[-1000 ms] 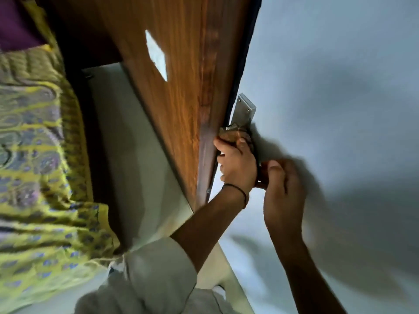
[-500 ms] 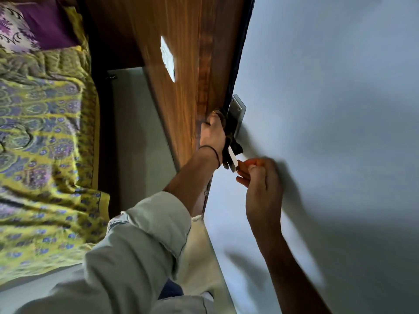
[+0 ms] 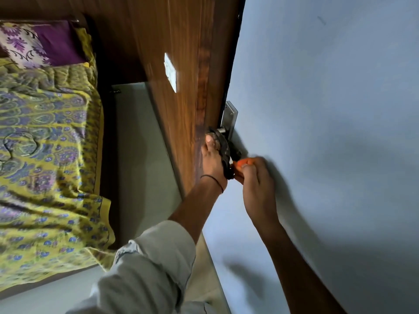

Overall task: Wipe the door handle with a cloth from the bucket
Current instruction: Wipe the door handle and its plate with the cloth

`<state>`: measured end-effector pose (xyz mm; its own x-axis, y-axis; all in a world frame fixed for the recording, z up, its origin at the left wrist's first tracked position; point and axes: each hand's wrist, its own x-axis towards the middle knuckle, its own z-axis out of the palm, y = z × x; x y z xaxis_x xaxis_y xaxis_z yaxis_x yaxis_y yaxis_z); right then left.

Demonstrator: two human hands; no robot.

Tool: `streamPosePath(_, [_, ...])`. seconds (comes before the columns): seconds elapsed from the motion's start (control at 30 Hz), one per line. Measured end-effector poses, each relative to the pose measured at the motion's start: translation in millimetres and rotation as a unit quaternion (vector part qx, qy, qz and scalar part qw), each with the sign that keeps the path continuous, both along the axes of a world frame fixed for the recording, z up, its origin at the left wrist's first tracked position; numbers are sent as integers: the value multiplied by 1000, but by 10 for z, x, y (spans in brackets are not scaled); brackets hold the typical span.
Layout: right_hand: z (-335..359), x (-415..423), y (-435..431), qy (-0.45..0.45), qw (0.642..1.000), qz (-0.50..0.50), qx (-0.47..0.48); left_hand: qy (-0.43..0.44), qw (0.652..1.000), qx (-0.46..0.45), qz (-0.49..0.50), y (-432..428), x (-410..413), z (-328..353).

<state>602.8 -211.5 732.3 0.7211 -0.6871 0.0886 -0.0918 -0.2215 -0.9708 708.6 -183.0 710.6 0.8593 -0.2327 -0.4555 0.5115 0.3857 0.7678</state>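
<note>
A metal door handle (image 3: 229, 120) with a plate sits at the edge of the blue-grey door (image 3: 328, 109). A dark cloth (image 3: 224, 152) is wrapped over the handle's lever, and my left hand (image 3: 212, 163) presses it there with the fingers closed around it. Just below and right, my right hand (image 3: 258, 184) rests against the door and pinches a small orange thing (image 3: 242, 163) at the lever's end; I cannot tell what it is. No bucket shows.
A wood-grain panel (image 3: 181, 98) with a white switch plate (image 3: 170, 71) stands left of the door. Further left is a bed with a yellow patterned cover (image 3: 45, 155) and a purple pillow (image 3: 45, 44). Pale floor (image 3: 140, 166) lies between bed and panel.
The view has swung so more of the bed shows. My left hand has worked the cloth along the lever. The orange thing in my right hand's fingers has come into sight.
</note>
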Motion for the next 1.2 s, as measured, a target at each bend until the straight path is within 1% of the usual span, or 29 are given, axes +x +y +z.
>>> streamPosePath(0.1, [-10,-61,-7,-2,1000,12,6,-91,994,67,-12,-5,-166,54])
streamPosePath(0.17, [-37,-70,-34,0,1000,18,17,-143,980,133,-40,-34,-161,62])
streamPosePath(0.2, [-51,-65,-44,-1,999,17,28,-152,970,182,-52,-51,-134,84])
streamPosePath(0.3, [-87,-47,-77,-12,999,21,49,-165,923,340,-70,-132,-44,174])
streamPosePath(0.37, [-92,-50,-71,-16,998,23,58,-165,910,376,-65,-163,0,246])
streamPosePath(0.47, [-98,-54,-52,-37,997,21,65,-136,913,381,-56,-191,160,332])
streamPosePath(0.53, [-104,-60,-53,-37,997,23,70,-111,922,368,-49,-207,336,356])
streamPosePath(0.6, [-119,-65,-67,-35,996,34,70,-81,937,337,-35,-221,537,340])
streamPosePath(0.73, [-154,-57,-85,-34,996,34,71,-30,971,233,-41,-181,709,258])
streamPosePath(0.83, [-179,-54,-86,-37,995,31,87,-6,988,151,-40,-130,679,225])
streamPosePath(0.97, [-198,-91,-43,-55,992,22,109,20,998,57,-19,-93,605,37])
streamPosePath(1.07, [-210,-159,54,-80,990,-22,118,36,999,7,-24,-132,608,-256])
streamPosePath(1.13, [-198,-197,98,-113,983,-60,130,37,999,0,-30,-93,442,-159])
streamPosePath(1.2, [-164,-230,116,-145,975,-94,137,29,998,-34,-34,-29,264,-19])
